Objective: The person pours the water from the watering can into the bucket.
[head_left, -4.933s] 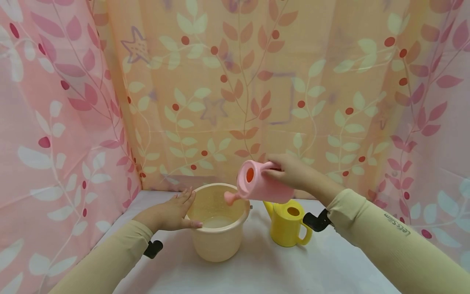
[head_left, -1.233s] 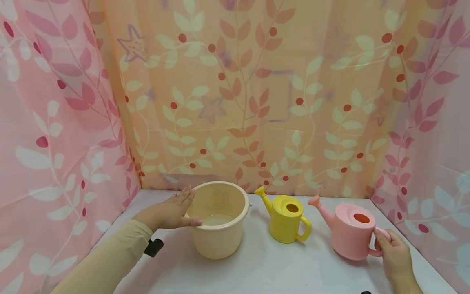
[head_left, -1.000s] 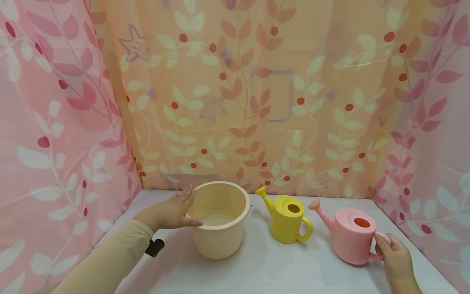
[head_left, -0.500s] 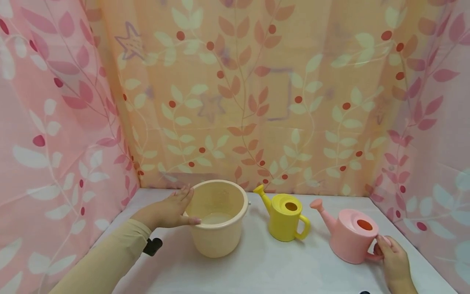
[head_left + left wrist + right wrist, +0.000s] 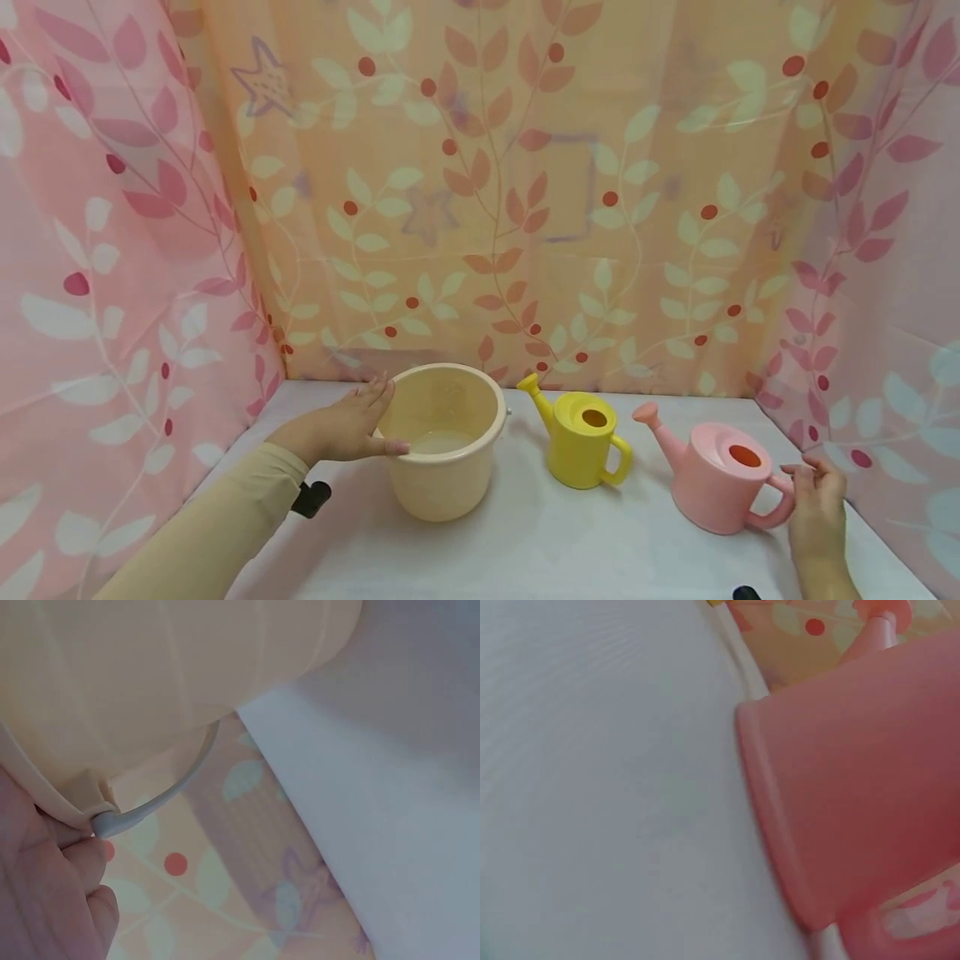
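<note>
My left hand (image 5: 341, 429) rests across the left side of the cream bucket (image 5: 442, 487), with its thumb lying over the rim and its fingers spread along the edge. In the left wrist view, the fingers (image 5: 84, 862) sit by the rim where a grey bail handle (image 5: 169, 796) joins it. A shallow pale liquid shows at the bucket's bottom. To the right, the pink watering can (image 5: 716, 492) stands upright on the table, its spout pointing left. My right hand (image 5: 817, 517) is beside its handle, with fingers loose and nothing gripped.
Between the bucket and the pink can stands a yellow watering can (image 5: 581, 450), its handle to the right. A white cloth covers the table (image 5: 540, 550). Leaf-patterned curtains (image 5: 487, 208) rise at the back and on both sides.
The pink watering can, earlier held tilted over the bucket, now stands at the right. My right hand has released its handle and drawn slightly right. The left hand stays on the bucket.
</note>
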Motion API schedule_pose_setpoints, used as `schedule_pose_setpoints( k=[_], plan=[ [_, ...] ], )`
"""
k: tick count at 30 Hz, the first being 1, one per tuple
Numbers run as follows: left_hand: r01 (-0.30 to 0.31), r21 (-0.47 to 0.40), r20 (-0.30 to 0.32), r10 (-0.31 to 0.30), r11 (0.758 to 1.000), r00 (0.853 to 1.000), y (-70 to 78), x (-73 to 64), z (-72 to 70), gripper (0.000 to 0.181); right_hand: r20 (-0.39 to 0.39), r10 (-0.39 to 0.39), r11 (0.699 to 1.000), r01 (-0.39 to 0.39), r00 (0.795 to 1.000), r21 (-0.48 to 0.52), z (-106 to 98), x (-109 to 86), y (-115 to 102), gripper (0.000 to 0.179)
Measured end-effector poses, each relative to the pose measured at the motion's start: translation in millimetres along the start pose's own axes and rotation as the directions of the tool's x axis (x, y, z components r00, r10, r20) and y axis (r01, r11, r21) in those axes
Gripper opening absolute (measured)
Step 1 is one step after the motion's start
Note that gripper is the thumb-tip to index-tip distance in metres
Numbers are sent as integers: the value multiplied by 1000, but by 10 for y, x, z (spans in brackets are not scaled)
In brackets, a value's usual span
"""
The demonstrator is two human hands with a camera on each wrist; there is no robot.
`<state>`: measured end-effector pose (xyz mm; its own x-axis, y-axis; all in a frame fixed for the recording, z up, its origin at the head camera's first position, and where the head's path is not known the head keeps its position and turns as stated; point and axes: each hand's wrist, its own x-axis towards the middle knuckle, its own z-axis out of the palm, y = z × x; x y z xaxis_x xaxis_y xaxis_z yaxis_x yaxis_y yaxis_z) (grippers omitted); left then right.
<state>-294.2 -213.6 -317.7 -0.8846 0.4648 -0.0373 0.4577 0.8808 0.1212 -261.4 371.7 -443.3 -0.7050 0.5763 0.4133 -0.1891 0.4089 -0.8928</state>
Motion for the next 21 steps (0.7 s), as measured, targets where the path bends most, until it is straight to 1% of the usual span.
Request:
schedule_pose_setpoints(
  k=[1,2,4,5,6,7,8,9,10,12,14,15,16,18,19,20,21],
  plan=[
    [-3,-4,2,3,1000,1000,4,1,-2,109,-16,-1,1000,1,1000,-5,4,14,-64,26],
    [-2,-7,5,2,1000,1000,8,1,-3,110,-31,-15,1000,15,999,11,8,36,-132,29],
    [-9,-15,0,9,1000,1000,15,-1,-8,110,-28,-45,999,44,999,-7,10,83,-304,32],
    [-9,-17,-3,9,1000,1000,15,1,-5,110,-12,-65,997,65,998,-29,9,111,-396,34],
    [-10,-21,-9,9,1000,1000,17,-1,-5,110,2,-104,993,104,995,-57,18,145,-495,36],
    [-7,-16,-15,6,1000,1000,15,-3,1,109,33,-142,984,145,989,-101,21,186,-596,37],
    [-3,-12,-20,3,1000,1000,12,-7,7,108,73,-188,971,196,980,-140,29,228,-699,38],
    [-2,-11,-27,2,1000,1000,10,-11,15,107,128,-227,950,248,966,-191,39,267,-798,40],
    [0,-8,-31,-1,1000,1000,6,-13,24,106,184,-281,923,318,942,-218,55,314,-891,41],
    [9,7,-36,-9,1000,999,-2,-18,37,106,292,-373,856,448,880,-258,114,401,-1066,45],
    [19,36,-47,-18,999,999,-9,-18,47,106,411,-405,801,534,817,-271,182,457,-1237,54],
    [21,49,-60,-19,999,998,-10,-18,48,107,454,-424,769,576,783,-277,223,481,-1311,58],
    [23,74,-79,-17,997,997,-12,-20,46,107,493,-430,736,610,757,-294,265,496,-1385,64],
    [44,107,-129,-30,993,991,-18,-32,36,106,566,-406,678,652,717,-340,337,495,-1517,77],
    [56,118,-158,-37,991,987,-22,-44,27,106,598,-388,654,667,701,-357,368,483,-1572,83],
    [73,117,-184,-50,990,982,-24,-64,17,105,628,-364,628,679,688,-380,395,466,-1614,89],
    [88,107,-205,-65,990,977,-26,-91,4,105,657,-336,609,688,675,-395,419,444,-1646,93]
  ],
)
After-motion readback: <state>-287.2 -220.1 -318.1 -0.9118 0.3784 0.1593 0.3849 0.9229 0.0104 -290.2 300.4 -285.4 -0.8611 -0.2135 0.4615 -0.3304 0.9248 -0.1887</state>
